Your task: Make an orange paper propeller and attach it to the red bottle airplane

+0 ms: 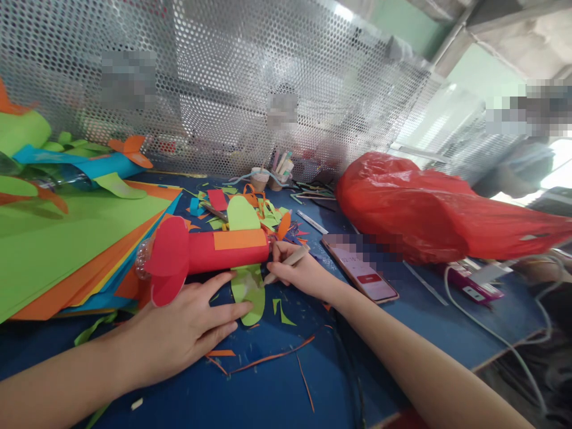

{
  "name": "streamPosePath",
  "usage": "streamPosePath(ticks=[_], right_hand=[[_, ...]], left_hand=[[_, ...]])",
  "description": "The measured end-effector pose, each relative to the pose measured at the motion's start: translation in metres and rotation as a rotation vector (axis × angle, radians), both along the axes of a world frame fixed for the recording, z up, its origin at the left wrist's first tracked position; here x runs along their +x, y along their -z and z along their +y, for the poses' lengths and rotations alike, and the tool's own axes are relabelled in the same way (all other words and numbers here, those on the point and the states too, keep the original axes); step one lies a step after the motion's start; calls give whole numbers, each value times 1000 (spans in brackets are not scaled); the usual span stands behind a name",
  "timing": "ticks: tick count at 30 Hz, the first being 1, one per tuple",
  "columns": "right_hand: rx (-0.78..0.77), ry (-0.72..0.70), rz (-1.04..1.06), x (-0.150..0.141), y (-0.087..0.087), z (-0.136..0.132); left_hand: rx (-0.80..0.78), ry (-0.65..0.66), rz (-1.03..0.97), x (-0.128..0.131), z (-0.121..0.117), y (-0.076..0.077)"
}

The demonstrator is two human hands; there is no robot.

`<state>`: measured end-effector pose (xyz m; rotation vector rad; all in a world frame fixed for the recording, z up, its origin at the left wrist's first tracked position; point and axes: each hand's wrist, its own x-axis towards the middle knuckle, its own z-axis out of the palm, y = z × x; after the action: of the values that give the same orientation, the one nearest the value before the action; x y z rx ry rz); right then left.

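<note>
A toy airplane (203,250) lies on the blue table, its bottle body wrapped in red paper with an orange strip on top. Green paper wings stick out on both sides, and red paper pieces form the tail. My left hand (192,325) rests beside the body, fingers spread, with the fingertips on the near green wing (254,307). Pinched in my right hand (295,268) is a pale pen (295,256), its lower end at the right edge of that wing. The exact kind of pen is hard to make out.
Colored paper sheets (89,238) are stacked at left, with another blue paper plane (111,165) behind. Paper scraps (268,211) and cups of markers (281,173) stand at the back. To the right are a phone (361,268), a red plastic bag (411,208) and a white cable (487,336).
</note>
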<state>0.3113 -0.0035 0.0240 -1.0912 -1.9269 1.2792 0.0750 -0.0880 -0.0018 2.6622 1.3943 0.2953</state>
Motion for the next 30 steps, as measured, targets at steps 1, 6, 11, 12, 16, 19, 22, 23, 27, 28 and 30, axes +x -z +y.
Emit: streamPosePath(ticks=[1, 6, 11, 12, 16, 19, 22, 23, 27, 28, 30], right_hand=[[-1, -5, 0, 0, 0, 0], [-5, -14, 7, 1, 2, 1], [-13, -15, 34, 1, 1, 0], [-19, -3, 65, 0, 1, 0], [-27, 154, 318, -2, -1, 2], [9, 273, 530, -2, -4, 3], [1, 319, 644, -2, -9, 3], [-18, 332, 653, -2, -10, 2], [-62, 390, 666, -2, -13, 1], [-56, 406, 681, -3, -13, 1], [-30, 457, 729, -4, -12, 2]], left_hand=[[3, -1, -4, 0, 0, 0], [11, 9, -9, 0, 1, 1], [3, 1, -14, 0, 2, 1], [0, -3, -9, 0, 2, 0], [5, 14, 11, 0, 2, -2], [-1, 37, 14, 0, 1, -4], [-7, 42, 29, 1, 1, -7], [-8, 44, 32, 1, 1, -7], [-21, 38, 37, 1, 1, -5], [-21, 29, 35, 0, 1, -4], [-4, 15, 26, -1, 0, 0]])
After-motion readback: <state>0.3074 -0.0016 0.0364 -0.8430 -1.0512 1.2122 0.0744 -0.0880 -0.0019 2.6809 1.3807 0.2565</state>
